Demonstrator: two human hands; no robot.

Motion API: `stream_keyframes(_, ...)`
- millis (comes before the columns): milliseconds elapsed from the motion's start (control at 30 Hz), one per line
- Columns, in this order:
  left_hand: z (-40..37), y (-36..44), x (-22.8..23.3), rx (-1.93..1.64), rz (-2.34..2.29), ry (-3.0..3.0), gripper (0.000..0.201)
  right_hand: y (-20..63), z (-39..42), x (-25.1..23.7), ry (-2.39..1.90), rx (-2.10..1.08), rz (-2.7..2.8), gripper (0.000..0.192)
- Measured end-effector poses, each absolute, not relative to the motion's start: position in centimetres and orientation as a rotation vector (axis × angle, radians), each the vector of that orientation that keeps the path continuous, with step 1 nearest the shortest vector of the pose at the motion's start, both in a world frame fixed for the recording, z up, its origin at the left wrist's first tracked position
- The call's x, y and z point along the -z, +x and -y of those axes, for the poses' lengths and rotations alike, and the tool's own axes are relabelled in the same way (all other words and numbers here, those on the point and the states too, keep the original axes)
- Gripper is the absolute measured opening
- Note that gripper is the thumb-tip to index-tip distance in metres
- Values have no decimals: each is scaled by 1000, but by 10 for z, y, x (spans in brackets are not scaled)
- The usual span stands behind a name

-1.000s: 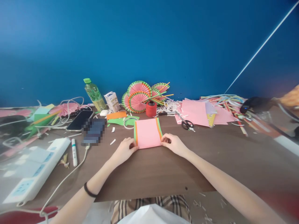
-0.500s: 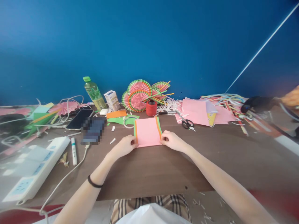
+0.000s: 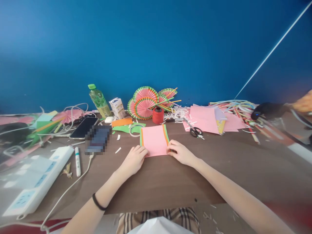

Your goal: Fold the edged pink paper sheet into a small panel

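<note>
A pink paper sheet (image 3: 155,139) with orange and green strips along its left and right sides lies flat on the brown table (image 3: 158,182). My left hand (image 3: 133,159) rests on its near left corner, fingers pressing the edge. My right hand (image 3: 179,151) pinches the near right corner. Both hands sit at the sheet's near edge, which looks folded over.
Finished paper fans (image 3: 144,102), a red thread spool (image 3: 158,115), scissors (image 3: 195,131), pink sheets (image 3: 207,117) and paper strips (image 3: 240,107) lie behind. To the left are a bottle (image 3: 98,100), a carton (image 3: 117,108), phones (image 3: 84,127), a pen (image 3: 77,157) and a power strip (image 3: 36,180).
My left hand has slid forward onto the sheet's near left corner and flattened. The right hand stays at the right corner. The view has shifted slightly downward.
</note>
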State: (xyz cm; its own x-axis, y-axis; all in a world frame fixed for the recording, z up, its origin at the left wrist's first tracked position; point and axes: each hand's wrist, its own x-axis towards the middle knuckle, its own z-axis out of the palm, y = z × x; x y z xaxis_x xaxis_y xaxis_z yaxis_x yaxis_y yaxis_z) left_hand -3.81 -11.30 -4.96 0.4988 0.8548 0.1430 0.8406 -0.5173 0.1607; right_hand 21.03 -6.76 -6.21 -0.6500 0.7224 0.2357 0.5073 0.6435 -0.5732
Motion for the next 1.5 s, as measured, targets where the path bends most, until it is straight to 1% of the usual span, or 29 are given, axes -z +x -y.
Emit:
stream_keyframes(167, 113, -49, 52, -375, -1422, 2761, 15, 220, 67, 65, -894, -491, 2505, 12)
stream_keyframes(267, 108, -54, 55, -339, -1447, 2918, 23, 221, 63, 64, -893, -431, 2566, 14)
stream_keyframes(333, 103, -54, 54, -253, -1428, 3031, 27, 219, 59, 61, -881, -326, 2649, 18)
stream_keyframes(433, 95, -52, 42, -251, -1451, 2999, 25, 215, 53, 48, -850, -229, 2721, 19)
stream_keyframes(500, 90, -51, 25, -419, -1521, 2818, 21, 214, 50, 33, -868, -301, 2630, 16)
stream_keyframes(567, 85, -49, 0, -655, -1564, 2557, 19, 214, 48, 10, -910, -460, 2407, 11)
stream_keyframes(667, 77, -46, -39, -949, -1581, 2195, 18, 215, 41, -27, -928, -668, 2081, 11)
stream_keyframes(733, 68, -45, -58, -1047, -1548, 2040, 21, 214, 33, -44, -911, -764, 1930, 13)
stream_keyframes(800, 57, -46, -63, -1102, -1540, 1946, 24, 211, 21, -48, -917, -826, 1853, 15)
stream_keyframes(900, 41, -52, -44, -1057, -1561, 1944, 23, 205, 5, -28, -952, -840, 1912, 13)
stream_keyframes(1033, 37, -61, 9, -662, -1543, 2137, 13, 198, -4, 21, -1120, -783, 2219, 8)
stream_keyframes(1100, 42, -64, 31, -521, -1520, 2285, 13, 195, -2, 40, -1128, -647, 2430, 9)
stream_keyframes(1167, 46, -65, 44, -511, -1519, 2413, 15, 192, 0, 50, -1087, -436, 2550, 11)
stream_keyframes(1267, 49, -65, 49, -489, -1547, 2515, 16, 191, 3, 53, -1042, -255, 2626, 12)
stream_keyframes(1500, 46, -68, 45, -311, -1541, 2642, 15, 197, 3, 54, -954, -118, 2736, 14)
